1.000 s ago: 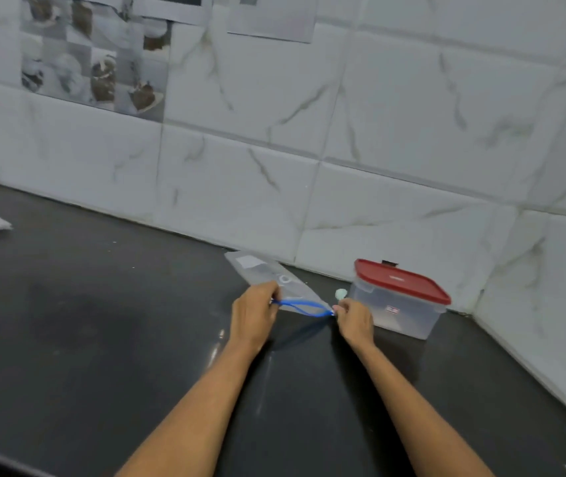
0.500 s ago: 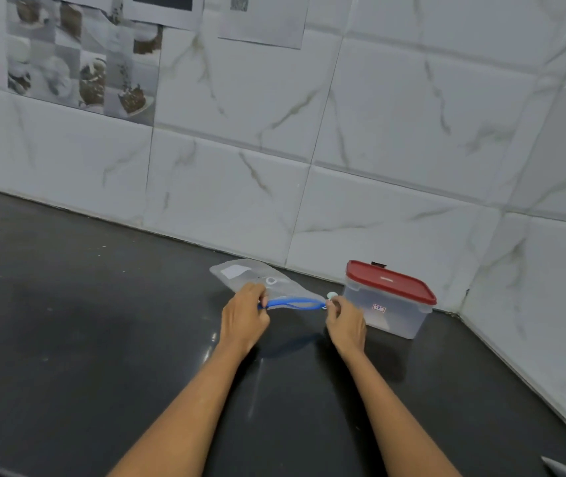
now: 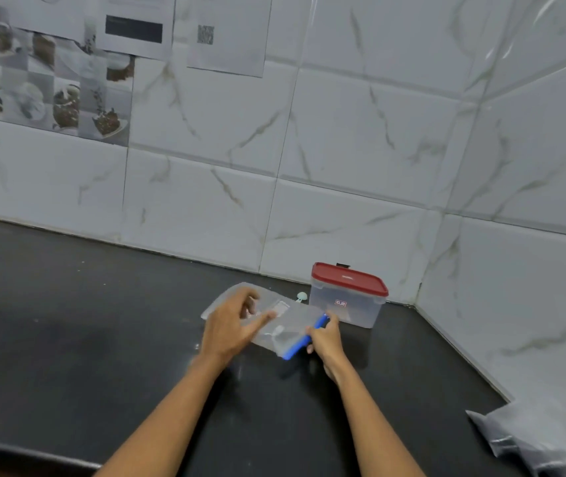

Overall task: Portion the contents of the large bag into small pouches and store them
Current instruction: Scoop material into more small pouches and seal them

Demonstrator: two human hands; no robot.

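The small clear pouch (image 3: pixel 276 327) lies low over the dark counter (image 3: pixel 85 339) near the back corner, held between the person's 2 hands. Its blue zip strip (image 3: pixel 304 340) runs along the end at the pouch's 4 o'clock side, and the right hand (image 3: pixel 324 340) pinches that strip, fingers curled tight on it. The left hand (image 3: pixel 231 327) sits at the pouch's 9 o'clock, partly over the near end of it, fingers spread and loosely bent with the thumb reaching across the plastic; motion blur keeps me from telling whether it actually grips the pouch.

At about 2 o'clock from the pouch, just beside the right hand, stands a clear container (image 3: pixel 347 306) with a red lid (image 3: pixel 348 280), closed, close to the tiled wall (image 3: pixel 360 149). A small pale round object (image 3: pixel 301 297) lies between the container and the pouch's far edge, touching neither that I can make out. At 4 o'clock, well apart at the frame's corner, a large grey plastic bag (image 3: pixel 543 438) rests on the counter. Printed sheets (image 3: pixel 230 32) and food pictures (image 3: pixel 51 80) hang on the wall at 11 o'clock.
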